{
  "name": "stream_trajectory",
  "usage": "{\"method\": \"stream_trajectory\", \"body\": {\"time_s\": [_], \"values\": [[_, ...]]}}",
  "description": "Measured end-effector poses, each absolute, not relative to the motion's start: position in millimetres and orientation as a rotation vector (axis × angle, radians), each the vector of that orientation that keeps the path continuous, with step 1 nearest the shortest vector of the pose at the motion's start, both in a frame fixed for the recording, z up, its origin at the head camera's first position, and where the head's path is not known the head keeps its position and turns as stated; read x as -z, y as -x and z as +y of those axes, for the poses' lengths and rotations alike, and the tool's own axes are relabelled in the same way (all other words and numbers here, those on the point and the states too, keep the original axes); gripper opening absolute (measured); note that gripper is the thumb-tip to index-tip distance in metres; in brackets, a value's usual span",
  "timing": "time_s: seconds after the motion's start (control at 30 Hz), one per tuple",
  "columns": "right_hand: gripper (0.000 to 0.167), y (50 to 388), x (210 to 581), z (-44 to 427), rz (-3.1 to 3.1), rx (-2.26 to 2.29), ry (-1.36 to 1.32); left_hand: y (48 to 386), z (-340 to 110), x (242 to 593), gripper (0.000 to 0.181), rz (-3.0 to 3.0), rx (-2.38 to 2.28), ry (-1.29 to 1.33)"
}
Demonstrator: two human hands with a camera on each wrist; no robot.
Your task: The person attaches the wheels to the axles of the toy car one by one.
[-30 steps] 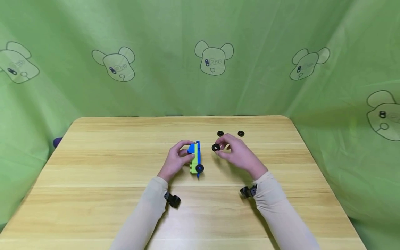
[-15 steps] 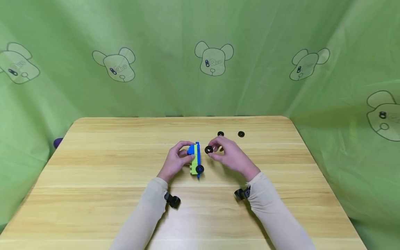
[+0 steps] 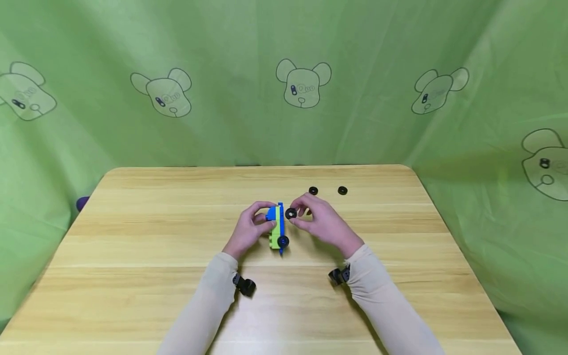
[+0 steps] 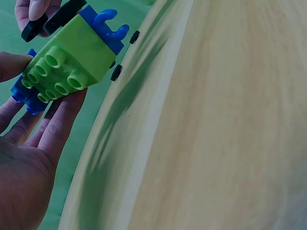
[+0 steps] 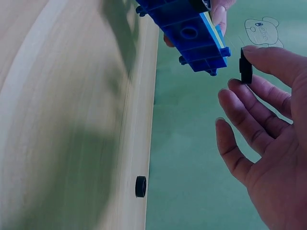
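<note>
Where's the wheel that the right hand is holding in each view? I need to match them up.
Head: wheel near centre, between right hand and car.
Left wrist: top-left corner, left of the mounted wheel.
Right wrist: upper right, edge-on, in the right hand's grip.
Shared landmark: the car, next to it in all three.

Wood-grained table (image 3: 284, 315); black wheel (image 3: 313, 191) lying near its far edge; second wheel (image 3: 342, 190) apart, rightward.
</note>
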State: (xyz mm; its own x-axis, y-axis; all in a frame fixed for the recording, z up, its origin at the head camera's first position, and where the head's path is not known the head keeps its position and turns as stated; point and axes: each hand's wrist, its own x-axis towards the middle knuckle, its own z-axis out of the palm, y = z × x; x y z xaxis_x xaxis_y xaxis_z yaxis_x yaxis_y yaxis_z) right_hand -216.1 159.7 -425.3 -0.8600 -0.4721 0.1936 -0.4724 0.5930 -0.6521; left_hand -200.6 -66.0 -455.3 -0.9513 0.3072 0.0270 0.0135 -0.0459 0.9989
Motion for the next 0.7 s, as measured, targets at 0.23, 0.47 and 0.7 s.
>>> {"method": "stream_trajectory", "body": {"time_s": [0.23, 0.47, 0.7], "values": [[0.029, 215.0, 427.2, 154.1, -2.789, -1.178, -0.820, 199.7, -65.7, 454.1, 0.046, 2.019, -2.106, -0.378], [0.026, 216.2, 429.8, 148.4, -2.766, -1.165, -0.811, 199.7, -65.5, 454.4, 0.046, 1.986, -2.103, -0.412], [0.027, 215.2, 431.3, 144.2, -2.789, -1.155, -0.784, 200.2, -64.9, 456.0, 0.046, 1.934, -2.140, -0.415]]}}
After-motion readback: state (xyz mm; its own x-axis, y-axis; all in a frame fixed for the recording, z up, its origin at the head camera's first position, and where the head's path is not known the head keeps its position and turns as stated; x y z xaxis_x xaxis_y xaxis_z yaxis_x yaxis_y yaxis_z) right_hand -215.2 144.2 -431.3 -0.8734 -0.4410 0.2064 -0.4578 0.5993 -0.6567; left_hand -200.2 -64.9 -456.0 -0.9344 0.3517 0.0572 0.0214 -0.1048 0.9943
